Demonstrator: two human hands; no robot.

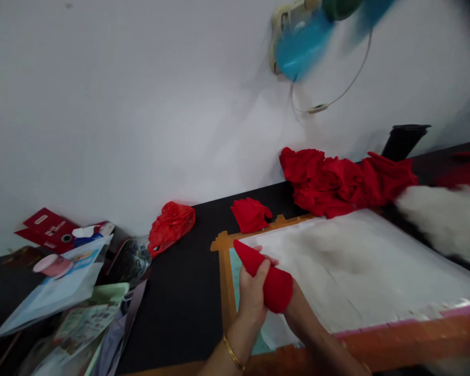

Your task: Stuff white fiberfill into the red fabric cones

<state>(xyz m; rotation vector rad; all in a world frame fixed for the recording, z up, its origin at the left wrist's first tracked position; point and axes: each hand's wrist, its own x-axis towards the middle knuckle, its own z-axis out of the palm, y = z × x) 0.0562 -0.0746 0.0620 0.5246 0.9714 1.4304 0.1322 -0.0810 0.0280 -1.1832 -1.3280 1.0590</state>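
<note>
A red cone-shaped cloth piece point(276, 287) is held over the near left part of the white sheet, its narrow tip pointing up and left. My left hand point(253, 290), with a gold bangle at the wrist, is closed around its middle, thumb on the near side. My right hand point(295, 308) meets the wide end from the right. Its fingers are hidden by the cloth, and I cannot tell whether they are inside the cone or behind it. Just beyond lies a small stack of red cloth pieces point(251, 214).
A large red cloth heap point(344, 180) lies against the wall, with white fluffy stuffing point(446, 219) at right. Tape edges the white sheet point(360, 261). A red plastic bag point(171, 224), a pink-lidded jar point(54, 265) and a green-rimmed tray point(117, 290) stand left. A blue-bladed fan point(303, 47) hangs above.
</note>
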